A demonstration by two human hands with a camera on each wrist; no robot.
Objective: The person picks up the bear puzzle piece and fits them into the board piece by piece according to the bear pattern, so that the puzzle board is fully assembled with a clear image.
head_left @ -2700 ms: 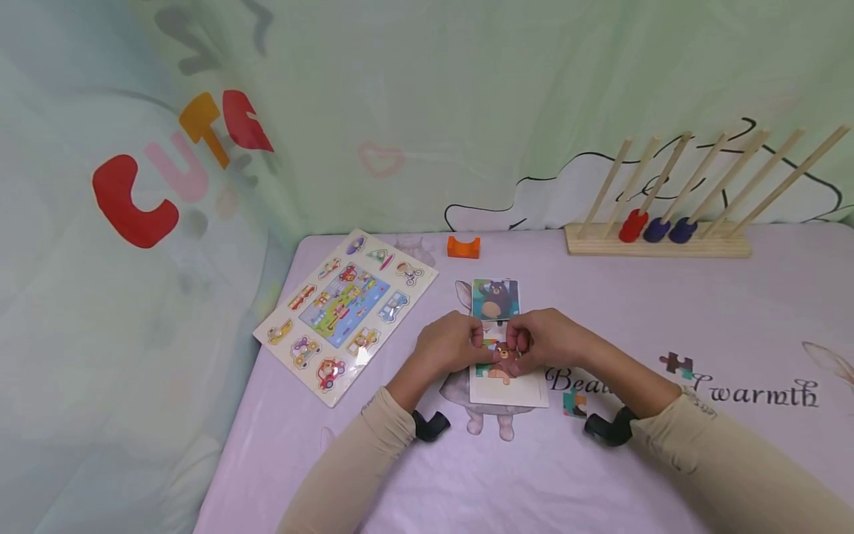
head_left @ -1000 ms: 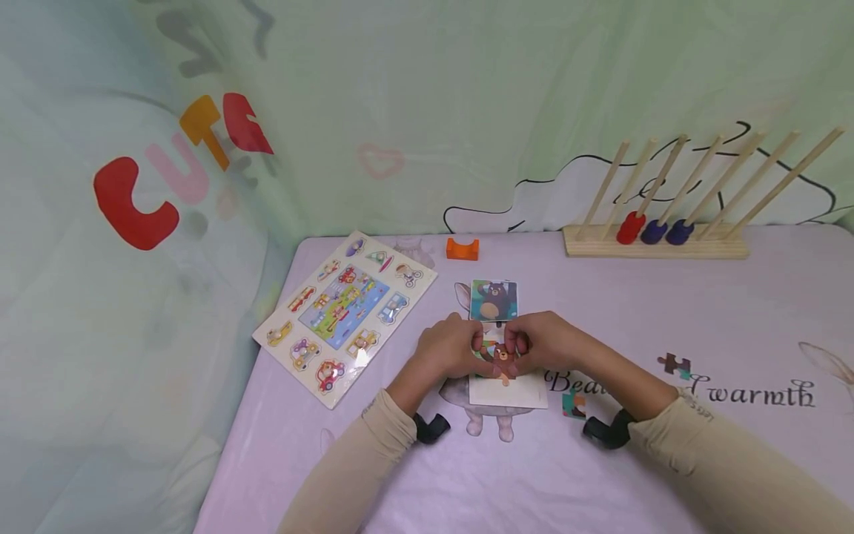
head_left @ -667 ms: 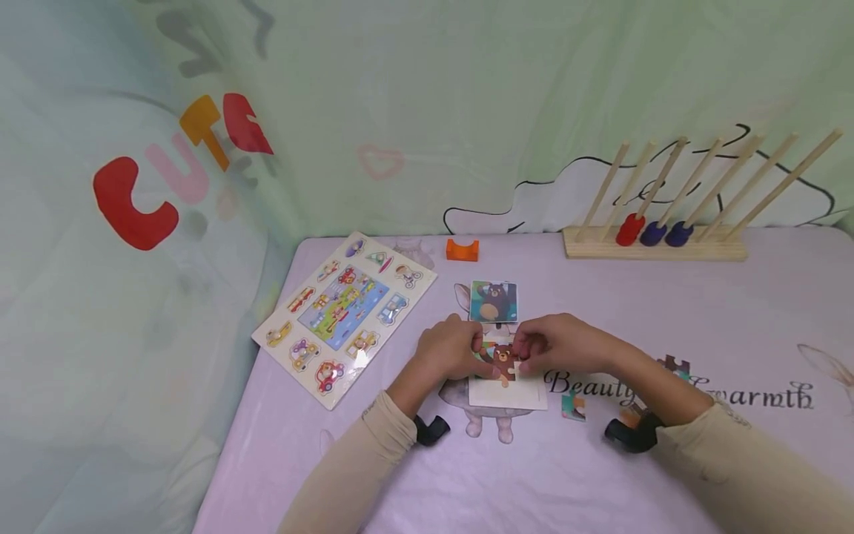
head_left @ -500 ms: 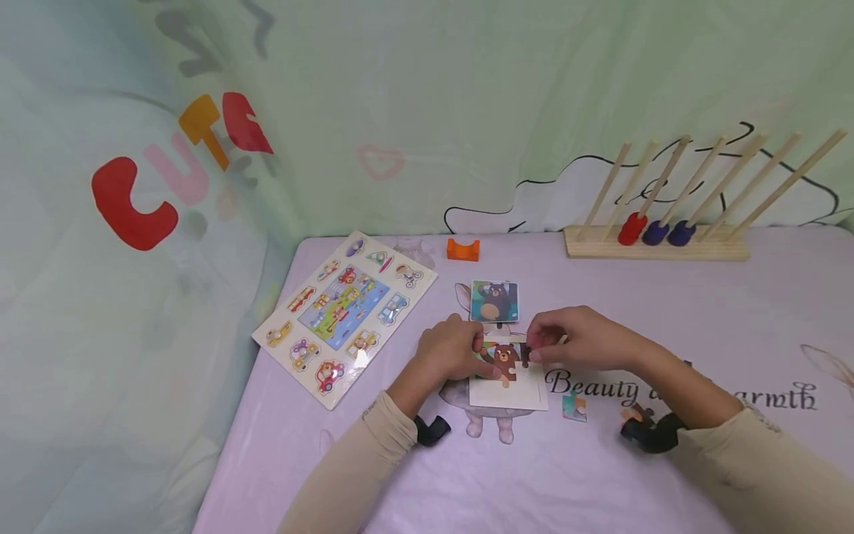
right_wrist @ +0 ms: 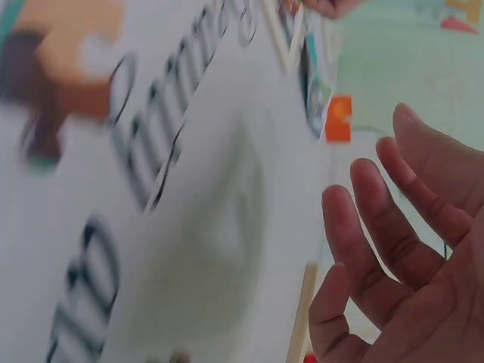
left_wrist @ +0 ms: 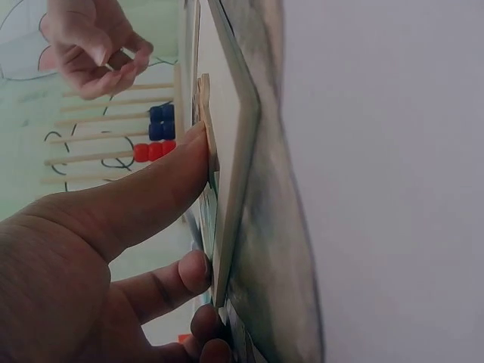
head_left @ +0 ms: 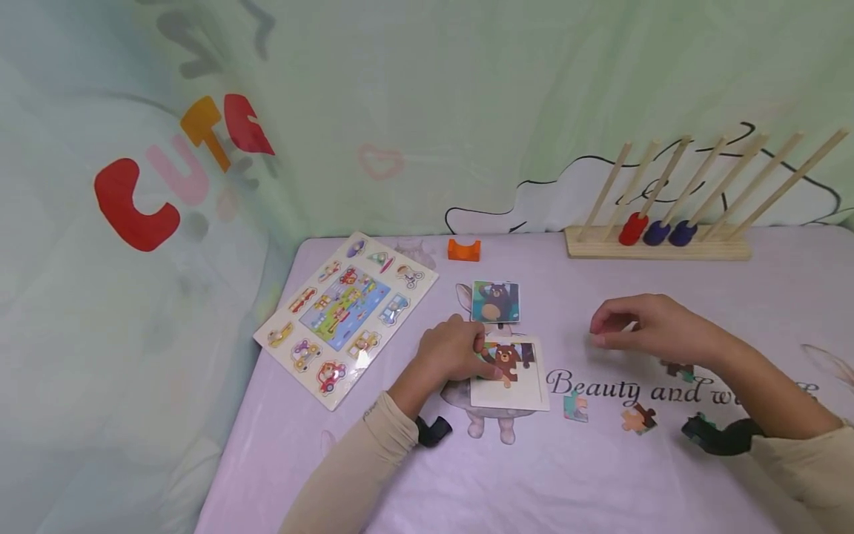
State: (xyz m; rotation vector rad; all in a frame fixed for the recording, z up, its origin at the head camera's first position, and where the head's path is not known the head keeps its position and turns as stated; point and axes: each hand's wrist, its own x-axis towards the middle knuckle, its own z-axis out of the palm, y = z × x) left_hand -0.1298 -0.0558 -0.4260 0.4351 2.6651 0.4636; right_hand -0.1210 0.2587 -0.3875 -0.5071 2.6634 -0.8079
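My left hand (head_left: 450,348) holds the left side of a small white jigsaw board (head_left: 494,397). In the left wrist view its thumb (left_wrist: 162,185) presses a raised puzzle piece and the other fingers are at the board's edge. Joined pieces showing a brown bear (head_left: 505,357) fill the board's upper part; its lower and right areas show white. My right hand (head_left: 650,326) hovers to the right of the board, fingers loosely bent with nothing between them. Below it lie loose puzzle pieces, one teal (head_left: 574,407), one orange and brown (head_left: 638,420), one dark brown (head_left: 677,369).
A bear picture card (head_left: 495,302) lies just beyond the board. At left is a wooden vehicle peg puzzle (head_left: 343,319). An orange block (head_left: 463,250) and a wooden peg rack (head_left: 657,252) with red and blue beads stand near the back curtain.
My right hand has let go of the puzzle on the board and moved off to the right. A dark piece now shows at the board's upper right. My left hand has stayed in place.
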